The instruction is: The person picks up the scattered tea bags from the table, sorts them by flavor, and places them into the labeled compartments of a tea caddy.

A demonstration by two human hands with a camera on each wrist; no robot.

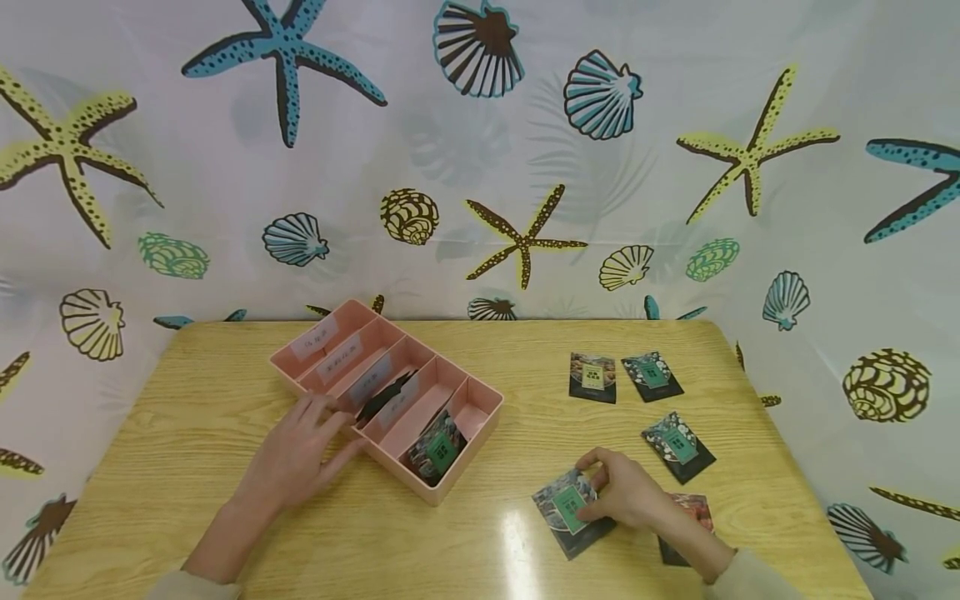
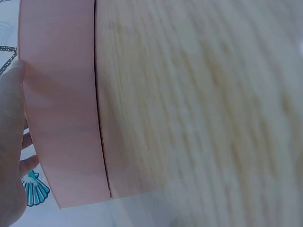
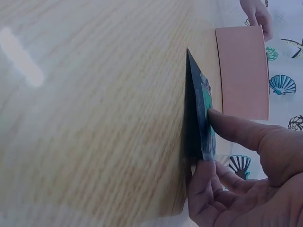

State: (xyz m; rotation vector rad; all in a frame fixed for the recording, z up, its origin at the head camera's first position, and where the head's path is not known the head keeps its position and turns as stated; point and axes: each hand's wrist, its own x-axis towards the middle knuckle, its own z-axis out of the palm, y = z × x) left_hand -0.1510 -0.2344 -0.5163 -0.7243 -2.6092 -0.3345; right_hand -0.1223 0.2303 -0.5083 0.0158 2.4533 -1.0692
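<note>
A pink divided box with paper labels stands at an angle on the table. My left hand holds its near-left rim, fingers curled at the edge; in the left wrist view the thumb rests at the top of the pink wall. My right hand pinches a dark flat packet with a green label between thumb and fingers. In the right wrist view this packet is tilted up, close over the table. Inside the box lie a green-labelled packet and a dark packet.
To the right lie a packet with a cream label, a green-labelled packet, another such packet, and a reddish packet partly under my right forearm. A patterned curtain hangs behind the wooden table.
</note>
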